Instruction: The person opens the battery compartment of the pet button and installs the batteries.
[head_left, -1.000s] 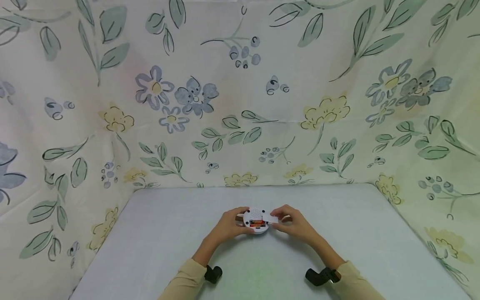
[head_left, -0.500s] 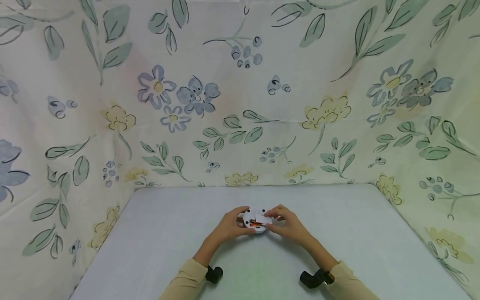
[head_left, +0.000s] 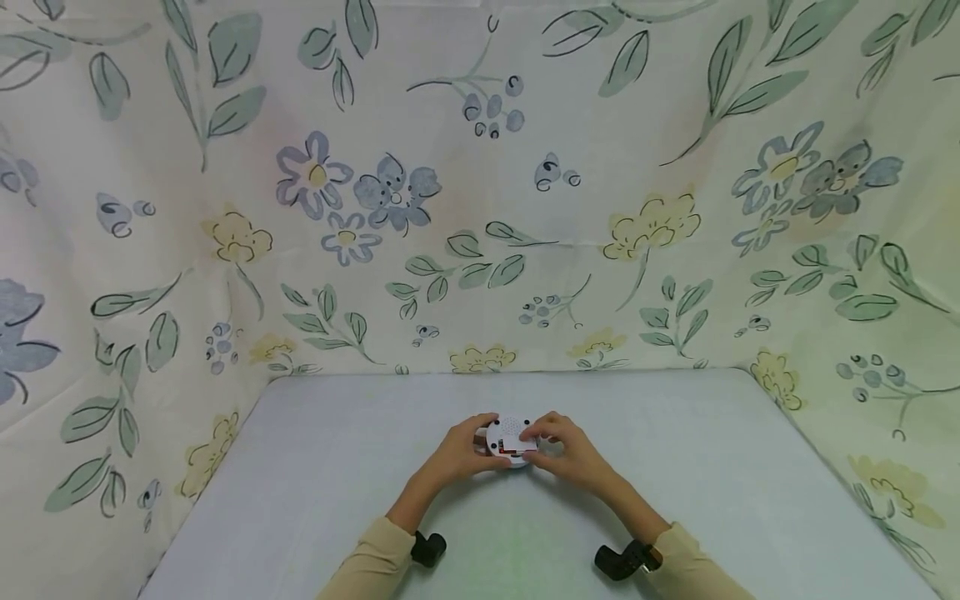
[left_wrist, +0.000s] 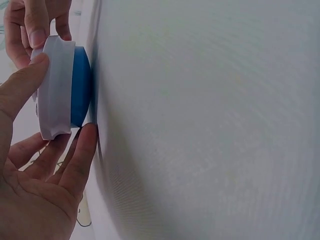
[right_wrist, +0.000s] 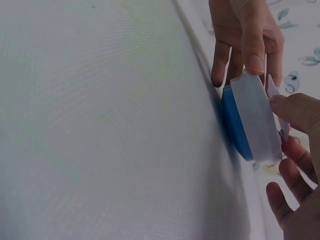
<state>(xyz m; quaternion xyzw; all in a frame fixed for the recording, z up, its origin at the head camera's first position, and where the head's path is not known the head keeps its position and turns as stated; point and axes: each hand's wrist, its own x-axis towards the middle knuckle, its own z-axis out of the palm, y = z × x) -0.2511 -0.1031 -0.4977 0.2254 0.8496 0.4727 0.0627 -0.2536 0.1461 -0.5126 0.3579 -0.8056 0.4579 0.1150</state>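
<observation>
A round white device with a blue underside (left_wrist: 81, 87) lies on the table, its speaker holes (head_left: 512, 427) and battery bay facing up. My left hand (head_left: 454, 452) grips its left rim between thumb and fingers. Between the thumb and fingers of my right hand (head_left: 573, 454) is a thin white battery cover (right_wrist: 278, 110). The cover lies over most of the bay, tilted, with a gap from the body in the right wrist view. A strip of orange-red batteries (head_left: 506, 451) shows along its lower left edge.
The white-covered table (head_left: 360, 417) spreads around the device. A flower-printed cloth (head_left: 480, 292) hangs behind it and at both sides. A black camera (head_left: 429, 550) sits on the left wrist, and another black camera (head_left: 621, 562) on the right.
My right hand has moved left with the battery cover, from beside the device to over the battery bay, hiding most of the batteries. My left hand keeps its grip on the device.
</observation>
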